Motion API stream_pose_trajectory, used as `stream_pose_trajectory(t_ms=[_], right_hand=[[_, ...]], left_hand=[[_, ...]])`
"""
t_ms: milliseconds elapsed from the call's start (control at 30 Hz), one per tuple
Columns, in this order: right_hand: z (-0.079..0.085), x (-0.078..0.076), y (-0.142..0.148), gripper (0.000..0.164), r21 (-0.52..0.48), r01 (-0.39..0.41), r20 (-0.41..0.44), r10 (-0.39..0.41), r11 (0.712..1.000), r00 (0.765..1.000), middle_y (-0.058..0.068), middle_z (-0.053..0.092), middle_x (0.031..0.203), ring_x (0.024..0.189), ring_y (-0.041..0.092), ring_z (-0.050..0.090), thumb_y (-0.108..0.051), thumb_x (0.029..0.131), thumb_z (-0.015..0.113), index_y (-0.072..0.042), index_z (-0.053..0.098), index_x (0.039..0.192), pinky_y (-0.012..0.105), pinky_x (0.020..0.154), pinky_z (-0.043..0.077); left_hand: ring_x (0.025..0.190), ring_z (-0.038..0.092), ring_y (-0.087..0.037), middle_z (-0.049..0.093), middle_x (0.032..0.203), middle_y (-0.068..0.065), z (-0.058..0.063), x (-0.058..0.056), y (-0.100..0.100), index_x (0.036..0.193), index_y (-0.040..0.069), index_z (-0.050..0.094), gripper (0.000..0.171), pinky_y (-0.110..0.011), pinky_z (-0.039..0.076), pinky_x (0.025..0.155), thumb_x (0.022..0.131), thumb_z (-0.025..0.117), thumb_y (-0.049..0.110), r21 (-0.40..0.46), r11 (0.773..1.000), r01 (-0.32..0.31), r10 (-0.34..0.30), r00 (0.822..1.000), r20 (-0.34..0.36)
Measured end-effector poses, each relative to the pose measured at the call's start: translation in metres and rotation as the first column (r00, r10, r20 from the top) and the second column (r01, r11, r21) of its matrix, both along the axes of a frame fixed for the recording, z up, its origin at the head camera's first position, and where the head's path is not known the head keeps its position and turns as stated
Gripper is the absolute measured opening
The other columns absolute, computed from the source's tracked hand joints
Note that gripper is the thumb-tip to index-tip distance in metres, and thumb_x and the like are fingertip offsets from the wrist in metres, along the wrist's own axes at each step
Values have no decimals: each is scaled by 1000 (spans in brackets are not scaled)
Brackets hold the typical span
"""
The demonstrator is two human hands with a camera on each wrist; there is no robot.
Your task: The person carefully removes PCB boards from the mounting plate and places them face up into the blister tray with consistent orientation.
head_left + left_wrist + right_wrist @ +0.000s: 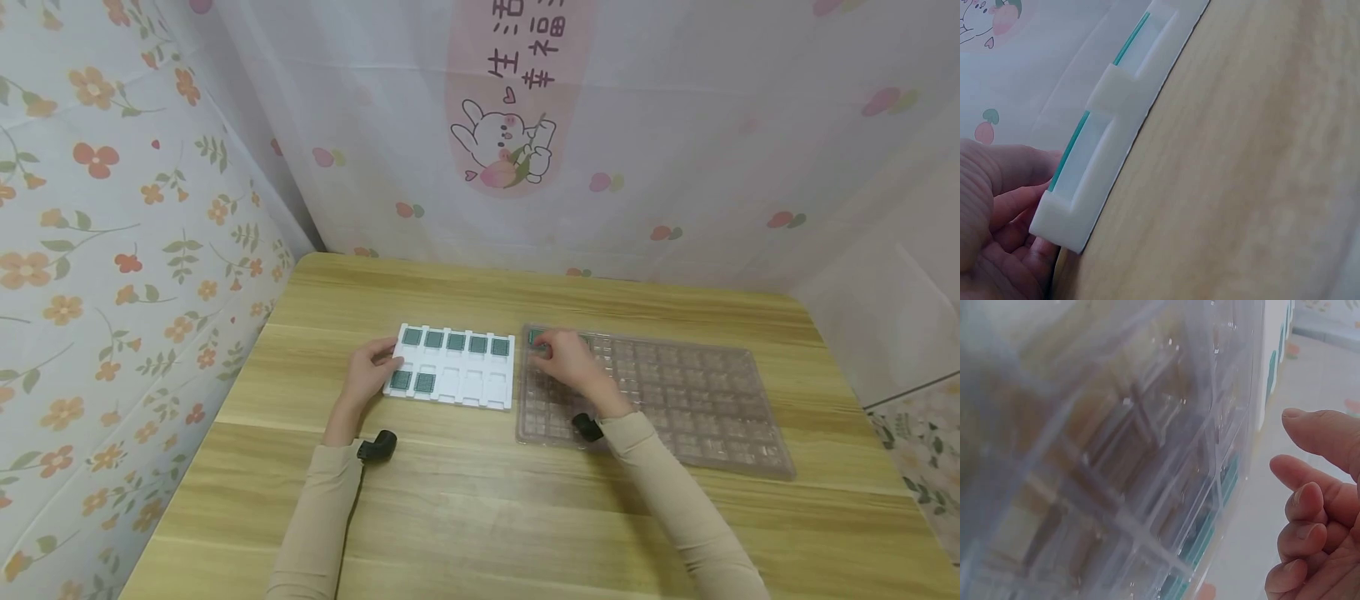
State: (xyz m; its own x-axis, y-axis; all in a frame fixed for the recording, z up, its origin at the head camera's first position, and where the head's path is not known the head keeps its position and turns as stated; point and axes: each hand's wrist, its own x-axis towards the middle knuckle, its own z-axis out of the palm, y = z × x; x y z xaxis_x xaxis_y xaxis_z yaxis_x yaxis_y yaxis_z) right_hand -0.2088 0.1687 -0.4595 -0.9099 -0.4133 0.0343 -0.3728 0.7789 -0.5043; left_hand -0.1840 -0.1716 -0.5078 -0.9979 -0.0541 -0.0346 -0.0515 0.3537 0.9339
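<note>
My left hand (370, 372) grips the left edge of a white tray (495, 367); in the left wrist view its thumb (1025, 167) lies at the tray's corner and the other fingers curl below. Square green circuit boards (456, 342) fill the tray's far row, and two more sit at the left of the near row. Over the far-left corner of a clear plastic compartment tray (697, 421) is my right hand (572, 360). The right wrist view shows its thumb (1319, 434) and index finger apart, nothing between them. Green boards (1200, 540) lie in that tray beside the hand.
Both trays lie on a wood-grain table (465, 500), the clear one right of the white one. A printed curtain (360, 125) hangs behind the table, and a floral one (112, 275) on the left. Black wrist cameras (378, 446) sit at both cuffs.
</note>
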Motion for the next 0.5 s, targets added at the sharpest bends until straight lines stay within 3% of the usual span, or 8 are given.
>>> stream_pose_trajectory(t_ms=[333,500], right_hand=[[-1,3,-12,27,-10,-22,-21,22,1000,1000,3,50,65,52,11,39,-11,81,72,5,67,102,22,46,35],[2,5,-18,27,3,-18,32,18,1000,999,2,50,66,53,11,40,-12,83,70,3,67,105,23,47,37]], left_hand=[[113,53,-35,54,124,-26,1,0,0,123,-10,55,41,-42,46,97,84,64,-2,8,1000,0,1,1000,-8],[113,53,-35,54,124,-26,0,0,0,123,-9,55,41,-42,47,96,84,64,-2,6,1000,-4,4,1000,-12]])
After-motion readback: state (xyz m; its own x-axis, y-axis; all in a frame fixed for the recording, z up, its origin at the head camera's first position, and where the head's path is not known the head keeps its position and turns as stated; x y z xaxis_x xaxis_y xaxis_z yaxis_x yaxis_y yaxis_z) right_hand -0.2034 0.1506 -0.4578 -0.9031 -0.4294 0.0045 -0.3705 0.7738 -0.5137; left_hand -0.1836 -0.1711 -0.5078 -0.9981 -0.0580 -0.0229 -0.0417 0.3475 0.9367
